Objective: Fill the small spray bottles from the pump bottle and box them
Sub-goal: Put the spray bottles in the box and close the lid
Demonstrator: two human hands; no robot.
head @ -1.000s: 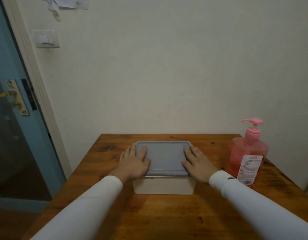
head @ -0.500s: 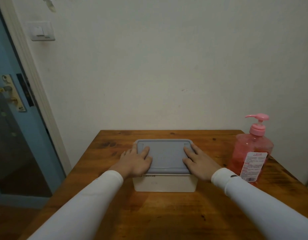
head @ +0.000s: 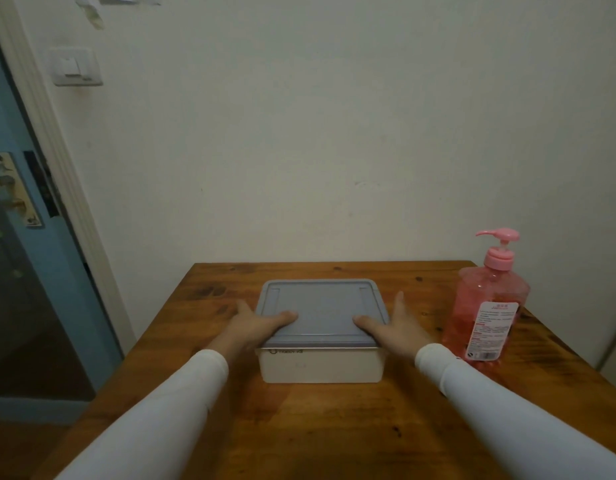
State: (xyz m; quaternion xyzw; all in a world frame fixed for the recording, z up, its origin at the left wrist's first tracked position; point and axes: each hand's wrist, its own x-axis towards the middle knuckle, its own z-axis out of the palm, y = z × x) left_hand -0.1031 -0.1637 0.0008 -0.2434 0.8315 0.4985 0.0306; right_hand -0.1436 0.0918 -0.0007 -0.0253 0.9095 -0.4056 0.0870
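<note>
A white plastic box (head: 320, 367) with a grey-blue lid (head: 322, 306) stands shut at the middle of the wooden table (head: 334, 427). My left hand (head: 251, 329) lies at the lid's left edge, thumb on top, fingers straight along the outside. My right hand (head: 393, 327) mirrors it at the right edge, thumb on the lid, fingers stretched forward beside the box. A pink pump bottle (head: 486, 306) of pink liquid stands upright to the right of the box, just past my right wrist. No small spray bottles are in view.
The table's far edge meets a pale wall (head: 334, 133). To the left are a blue door (head: 19, 271) with its handle and a light switch (head: 76, 67). The table's left edge drops to the floor.
Both hands have slid outward from lying flat on the lid to its side edges, leaving only the thumbs on top. The box and the pump bottle have stayed in place.
</note>
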